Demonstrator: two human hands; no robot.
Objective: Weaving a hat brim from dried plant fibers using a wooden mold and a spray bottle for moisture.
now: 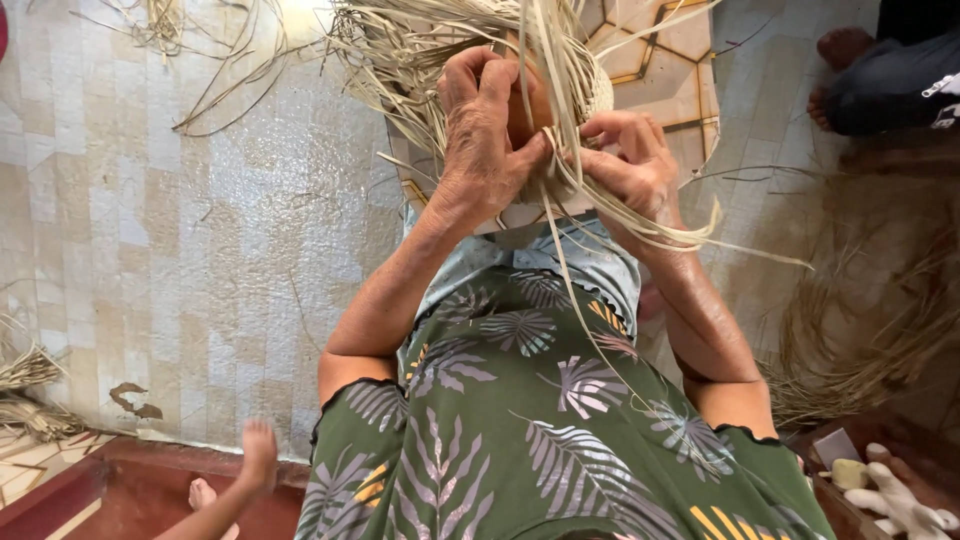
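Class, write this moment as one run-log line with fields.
left hand: gripping woven straw piece | right hand: pinching loose straw strands | floor: scattered straw

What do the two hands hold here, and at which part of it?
Both hands hold a woven straw piece: left hand on its woven body, right hand pinching loose strands at its edge.

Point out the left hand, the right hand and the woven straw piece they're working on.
left hand (485,135), head view, back of the hand.
right hand (630,165), head view, knuckles.
woven straw piece (600,95), head view, its woven edge between the hands.
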